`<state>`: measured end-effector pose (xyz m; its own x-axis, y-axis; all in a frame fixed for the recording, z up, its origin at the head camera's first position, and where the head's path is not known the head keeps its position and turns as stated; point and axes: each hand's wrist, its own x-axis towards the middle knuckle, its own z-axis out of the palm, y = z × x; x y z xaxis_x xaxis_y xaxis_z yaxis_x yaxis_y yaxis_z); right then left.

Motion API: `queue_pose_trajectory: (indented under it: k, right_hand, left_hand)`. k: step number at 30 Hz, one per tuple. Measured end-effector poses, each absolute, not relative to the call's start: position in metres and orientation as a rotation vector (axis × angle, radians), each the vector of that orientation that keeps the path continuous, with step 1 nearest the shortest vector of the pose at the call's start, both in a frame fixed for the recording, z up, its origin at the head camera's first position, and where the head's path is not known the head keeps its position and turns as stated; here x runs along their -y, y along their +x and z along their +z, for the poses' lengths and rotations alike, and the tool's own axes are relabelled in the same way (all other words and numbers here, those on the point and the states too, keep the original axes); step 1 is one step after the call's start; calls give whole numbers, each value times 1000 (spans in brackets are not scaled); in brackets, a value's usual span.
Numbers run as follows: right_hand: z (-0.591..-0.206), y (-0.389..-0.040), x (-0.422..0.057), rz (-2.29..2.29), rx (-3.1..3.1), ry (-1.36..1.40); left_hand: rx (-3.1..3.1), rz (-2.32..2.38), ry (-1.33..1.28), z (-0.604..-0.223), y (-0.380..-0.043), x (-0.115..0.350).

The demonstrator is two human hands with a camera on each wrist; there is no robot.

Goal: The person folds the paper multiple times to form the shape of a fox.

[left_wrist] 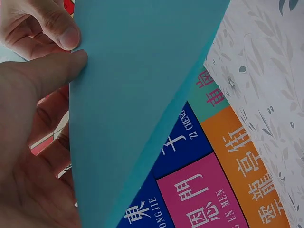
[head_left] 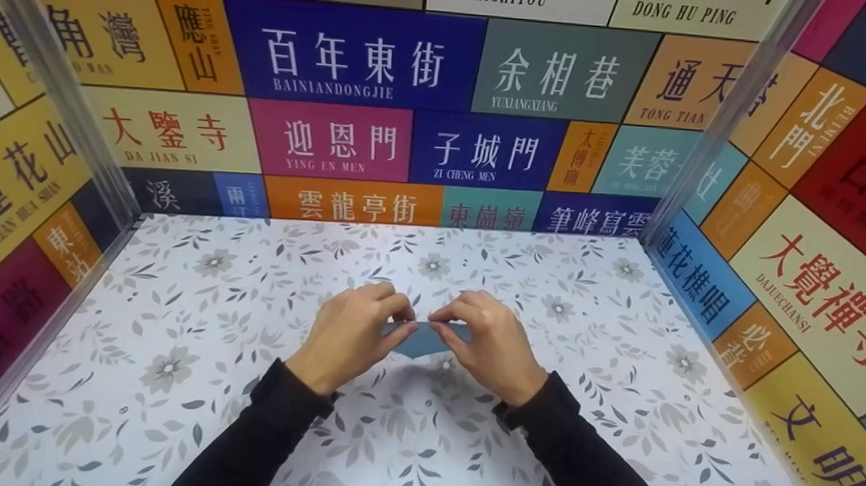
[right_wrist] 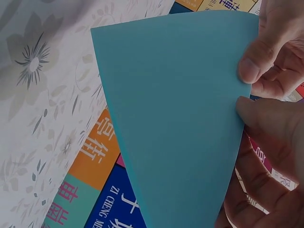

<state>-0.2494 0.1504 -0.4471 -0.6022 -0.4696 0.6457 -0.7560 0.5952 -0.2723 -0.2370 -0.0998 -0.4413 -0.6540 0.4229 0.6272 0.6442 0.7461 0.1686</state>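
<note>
A folded sheet of blue paper [head_left: 421, 341] is held up between both hands, over the middle of the table. My left hand [head_left: 360, 332] pinches its top edge between thumb and fingers. Close beside it, my right hand [head_left: 494, 344] pinches the same edge, thumb on the near face. In the left wrist view the paper [left_wrist: 137, 85] tapers downward, and a second layer shows along its slanted side. The right wrist view has the paper [right_wrist: 175, 109] as a wide, pointed shape with both thumbs at its edge. The fingers behind the sheet are partly hidden.
A white tabletop with grey flowers and leaves [head_left: 169, 370] lies under the hands. Colourful panels with Chinese place names [head_left: 334, 139] stand along the back, left and right. Clear upright strips [head_left: 710, 132] mark the corners.
</note>
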Motion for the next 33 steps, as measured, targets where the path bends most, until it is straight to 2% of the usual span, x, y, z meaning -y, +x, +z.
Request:
queue_pose_trajectory:
  k: [33]
  right_hand:
    - [-445,-247,-145,776,2186,1047]
  left_hand:
    - [2274,-499,-881,-434,-235,96]
